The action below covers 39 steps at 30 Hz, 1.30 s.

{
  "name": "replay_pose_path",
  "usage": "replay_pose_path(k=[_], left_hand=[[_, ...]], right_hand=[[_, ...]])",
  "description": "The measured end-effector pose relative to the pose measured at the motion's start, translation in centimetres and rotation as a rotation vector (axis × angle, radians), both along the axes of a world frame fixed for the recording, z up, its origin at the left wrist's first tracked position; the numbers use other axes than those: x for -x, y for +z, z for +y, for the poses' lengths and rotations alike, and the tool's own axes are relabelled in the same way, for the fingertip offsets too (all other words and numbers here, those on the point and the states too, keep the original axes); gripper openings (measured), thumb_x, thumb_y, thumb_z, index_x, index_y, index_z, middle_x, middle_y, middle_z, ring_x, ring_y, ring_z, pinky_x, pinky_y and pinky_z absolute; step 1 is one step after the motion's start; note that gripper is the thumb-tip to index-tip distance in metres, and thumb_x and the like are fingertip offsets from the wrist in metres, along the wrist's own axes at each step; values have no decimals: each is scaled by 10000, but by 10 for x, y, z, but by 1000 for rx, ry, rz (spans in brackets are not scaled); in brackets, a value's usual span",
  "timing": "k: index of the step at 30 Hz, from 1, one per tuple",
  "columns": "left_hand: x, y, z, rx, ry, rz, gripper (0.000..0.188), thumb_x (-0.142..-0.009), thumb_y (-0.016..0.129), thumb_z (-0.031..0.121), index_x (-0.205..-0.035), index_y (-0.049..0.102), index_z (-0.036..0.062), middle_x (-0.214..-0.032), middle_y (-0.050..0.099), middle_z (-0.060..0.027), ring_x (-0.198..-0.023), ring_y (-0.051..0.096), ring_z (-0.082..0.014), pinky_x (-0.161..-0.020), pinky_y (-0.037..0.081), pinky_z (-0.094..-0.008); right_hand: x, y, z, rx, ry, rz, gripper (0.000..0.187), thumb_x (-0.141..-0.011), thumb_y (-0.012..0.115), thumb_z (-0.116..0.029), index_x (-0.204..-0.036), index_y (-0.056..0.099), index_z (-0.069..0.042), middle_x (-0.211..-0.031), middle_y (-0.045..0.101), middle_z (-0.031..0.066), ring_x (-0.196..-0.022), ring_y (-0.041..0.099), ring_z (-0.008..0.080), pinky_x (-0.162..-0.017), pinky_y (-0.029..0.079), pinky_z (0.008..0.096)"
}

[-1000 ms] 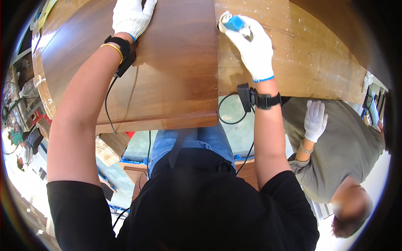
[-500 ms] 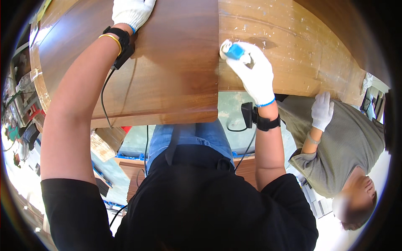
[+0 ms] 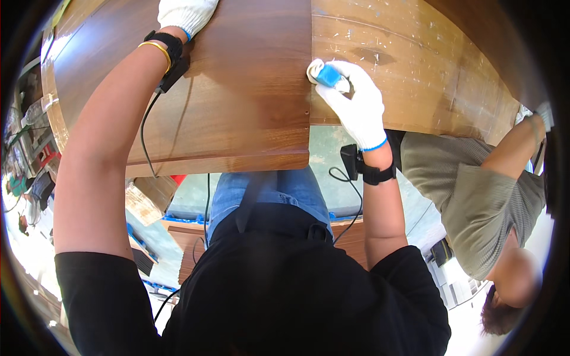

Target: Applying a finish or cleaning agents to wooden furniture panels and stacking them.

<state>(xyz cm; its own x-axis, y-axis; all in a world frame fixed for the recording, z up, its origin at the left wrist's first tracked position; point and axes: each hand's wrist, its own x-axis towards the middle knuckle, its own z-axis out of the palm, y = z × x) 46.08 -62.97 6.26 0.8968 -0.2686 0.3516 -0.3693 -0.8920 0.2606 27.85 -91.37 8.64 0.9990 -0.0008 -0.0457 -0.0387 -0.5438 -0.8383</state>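
Observation:
My left hand (image 3: 187, 16), in a white knit glove, rests on the brown wood panel (image 3: 255, 71) near the top edge of the view. It looks flat and open, though its fingertips are cut off. In a white glove too, my right hand (image 3: 361, 107) is closed around a small blue block (image 3: 328, 76) with whitish cloth-like material (image 3: 315, 69) at its end. That end meets the panel's right edge, above a lighter wooden surface (image 3: 415, 77) marked with pale specks and scuffs.
At the right, a co-worker in a grey-green top (image 3: 439, 166) stands close to the lighter surface, one arm (image 3: 516, 145) reaching along it. Black cables (image 3: 145, 136) hang from my wrist devices. Below the panel edge lies a cardboard piece (image 3: 148, 199); clutter (image 3: 35, 154) fills the far left.
My right hand has turned slightly and shifted a little left with the blue block. The co-worker's gloved hand has moved from beside the surface's edge toward the far right.

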Motion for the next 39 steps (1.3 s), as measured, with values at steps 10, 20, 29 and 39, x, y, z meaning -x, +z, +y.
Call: replay_pose_path(k=[10,20,29,39], left_hand=[[-2,1,-5,15,-1,16,339,-908,631,259,-1177,620,53,-1232,611,-189,-1197,546,-376,-1104,366,-481],[-2,-3,-5,7,-16,2,333,-911,625,252,-1177,618,51,-1232,610,-188,-1195,546,-376,-1101,370,-478],[1,-1,-3,13,-19,-9,325,-911,625,246,-1170,617,50,-1213,612,-185,-1180,552,-377,-1097,372,-471],[2,-3,-2,15,-21,-4,325,-917,620,244,-1169,617,39,-1200,618,-190,-1157,565,-377,-1057,411,-448]], right_hand=[[-89,-11,-1,70,-58,-79,392,-799,804,-347,-1112,699,-134,-987,713,87,-877,689,231,-797,547,327],[-20,-3,-3,-3,6,4,380,-774,813,-225,-1111,690,-98,-1047,701,113,-936,697,250,-831,556,321],[73,10,-2,-65,-37,195,358,-755,799,-156,-1084,689,-69,-1045,695,124,-975,687,257,-869,538,346],[33,-3,3,53,-30,-9,353,-763,787,-182,-1088,691,-82,-1055,694,128,-965,682,275,-866,538,359]])
